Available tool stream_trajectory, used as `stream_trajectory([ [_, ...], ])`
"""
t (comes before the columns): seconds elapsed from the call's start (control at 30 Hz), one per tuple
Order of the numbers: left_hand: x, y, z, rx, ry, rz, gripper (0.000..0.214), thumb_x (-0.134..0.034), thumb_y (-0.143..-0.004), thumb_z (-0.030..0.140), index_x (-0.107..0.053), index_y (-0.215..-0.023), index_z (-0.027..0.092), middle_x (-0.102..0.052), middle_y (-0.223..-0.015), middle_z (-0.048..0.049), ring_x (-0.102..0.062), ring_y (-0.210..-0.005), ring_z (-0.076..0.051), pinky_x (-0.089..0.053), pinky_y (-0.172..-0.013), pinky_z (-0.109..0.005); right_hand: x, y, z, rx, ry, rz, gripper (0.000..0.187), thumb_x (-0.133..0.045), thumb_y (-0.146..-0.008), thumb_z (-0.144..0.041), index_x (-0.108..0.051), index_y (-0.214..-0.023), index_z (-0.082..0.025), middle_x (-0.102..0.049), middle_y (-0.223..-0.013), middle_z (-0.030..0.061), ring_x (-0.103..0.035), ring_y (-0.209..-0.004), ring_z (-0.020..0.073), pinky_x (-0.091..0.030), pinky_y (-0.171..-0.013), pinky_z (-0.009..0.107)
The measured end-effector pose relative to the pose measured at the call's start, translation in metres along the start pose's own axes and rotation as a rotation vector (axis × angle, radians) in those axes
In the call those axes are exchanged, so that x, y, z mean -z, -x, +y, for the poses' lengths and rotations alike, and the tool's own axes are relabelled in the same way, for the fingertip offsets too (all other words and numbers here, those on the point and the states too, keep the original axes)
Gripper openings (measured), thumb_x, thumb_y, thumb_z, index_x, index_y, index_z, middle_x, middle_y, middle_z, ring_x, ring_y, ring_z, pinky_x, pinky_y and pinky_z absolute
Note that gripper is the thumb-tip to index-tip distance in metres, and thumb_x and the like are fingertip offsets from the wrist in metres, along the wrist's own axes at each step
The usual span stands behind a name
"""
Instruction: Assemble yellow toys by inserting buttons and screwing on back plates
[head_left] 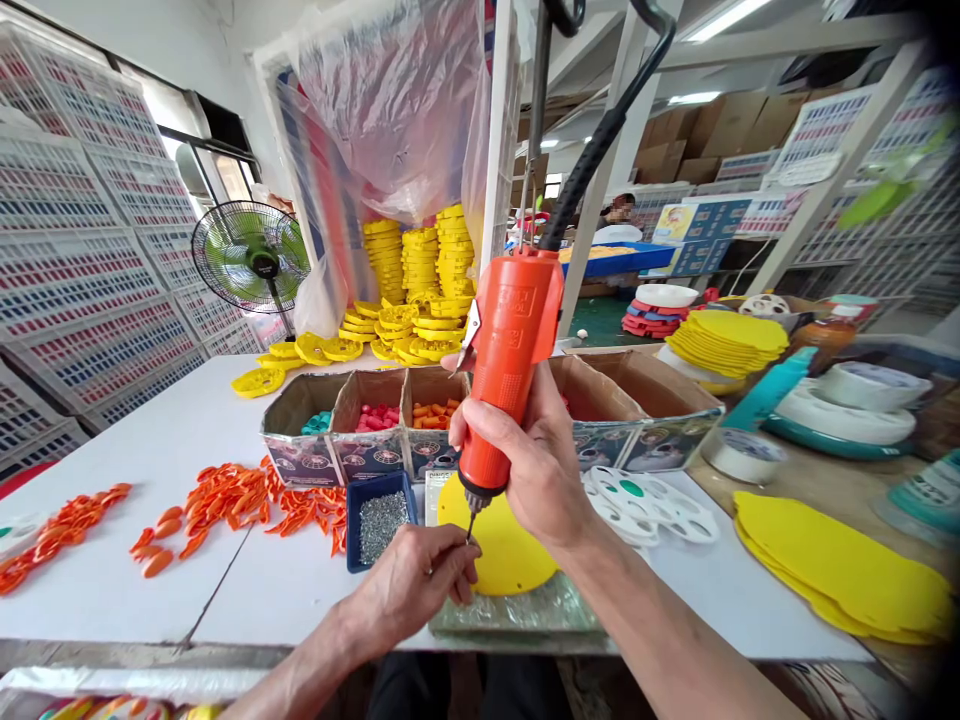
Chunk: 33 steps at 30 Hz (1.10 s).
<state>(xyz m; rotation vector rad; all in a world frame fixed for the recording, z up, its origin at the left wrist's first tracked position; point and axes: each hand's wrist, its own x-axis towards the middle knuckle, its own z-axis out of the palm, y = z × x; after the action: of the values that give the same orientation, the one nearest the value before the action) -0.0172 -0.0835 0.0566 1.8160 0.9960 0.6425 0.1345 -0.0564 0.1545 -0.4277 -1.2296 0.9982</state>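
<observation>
Red-orange casing fills your right hand (536,455), which grips the power screwdriver (499,350) nearly upright, its bit (472,525) pointing down over the yellow disc (517,555). Your left hand (420,580) has its fingers pinched together at the bit's tip; I cannot tell what they hold. On the bench (285,590), a blue tray (352,530) of screws (382,525) sits just left of the disc.

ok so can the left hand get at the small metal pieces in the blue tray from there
Probably yes: the left hand is right by the blue tray, whose open top leaves the small metal pieces uncovered. Its fingers are pinched near the driver's tip, though.
</observation>
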Motion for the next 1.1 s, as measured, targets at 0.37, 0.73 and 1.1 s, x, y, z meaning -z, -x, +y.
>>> stream_trajectory([
  [0.37, -0.003, -0.003, -0.004, 0.049, 0.132, 0.031, 0.036, -0.056, -0.095, 0.047, -0.065, -0.078, 0.017, -0.071, -0.070, -0.0047, -0.073, -0.061, -0.018, -0.059, -0.061, -0.024, 0.006, -0.002, -0.005, 0.008, 0.055, 0.035, 0.032, -0.069, -0.088, -0.029, -0.055, -0.117, -0.031, -0.069, -0.115, 0.0000, -0.062, -0.062, 0.0104, -0.055, -0.059, 0.030],
  [0.73, 0.002, -0.002, -0.011, -0.006, 0.056, 0.211, 0.031, -0.067, -0.090, 0.043, -0.068, -0.074, 0.017, -0.072, -0.064, -0.0023, -0.066, -0.056, -0.015, -0.050, -0.055, -0.023, 0.026, 0.030, -0.012, -0.042, 0.172, 0.068, 0.037, -0.069, -0.088, -0.028, -0.056, -0.123, -0.031, -0.067, -0.124, 0.0032, -0.063, -0.062, 0.0110, -0.056, -0.062, 0.033],
  [1.1, -0.020, -0.030, -0.014, -0.379, -0.224, 0.164, 0.014, -0.059, -0.098, 0.025, -0.067, -0.086, 0.021, -0.075, -0.111, -0.0085, -0.065, -0.111, -0.024, -0.047, -0.105, -0.038, 0.038, 0.047, -0.002, -0.088, 0.228, 0.067, 0.038, -0.068, -0.089, -0.033, -0.052, -0.123, -0.034, -0.066, -0.119, 0.0037, -0.063, -0.066, 0.0146, -0.058, -0.065, 0.037],
])
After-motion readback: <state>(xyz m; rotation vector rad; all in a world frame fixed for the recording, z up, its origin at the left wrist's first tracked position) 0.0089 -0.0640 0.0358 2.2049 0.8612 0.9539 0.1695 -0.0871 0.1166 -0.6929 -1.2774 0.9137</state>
